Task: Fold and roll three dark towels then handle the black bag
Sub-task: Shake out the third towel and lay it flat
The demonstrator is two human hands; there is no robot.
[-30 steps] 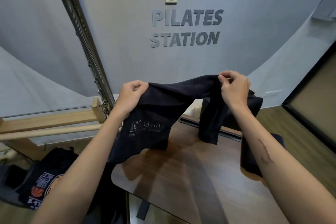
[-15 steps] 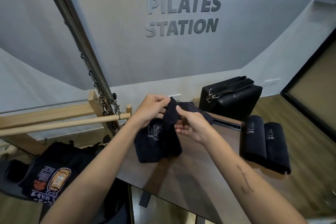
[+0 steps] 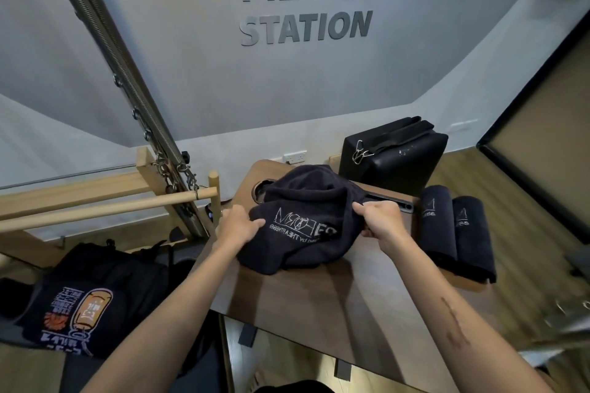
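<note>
My left hand point(image 3: 238, 226) and right hand point(image 3: 378, 217) each pinch an edge of the dark towel point(image 3: 303, 223) — soft, limp, light — best gripped at corners.

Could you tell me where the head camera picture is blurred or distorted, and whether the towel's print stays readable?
Head view: wide-angle bending curves the wall line and the metal spring bar; motion blur smears the lower right corner; the towel between the left hand and right hand is fairly sharp, its white print visible but upside down, only partly legible; soft arm shadows fall on the table.
</note>
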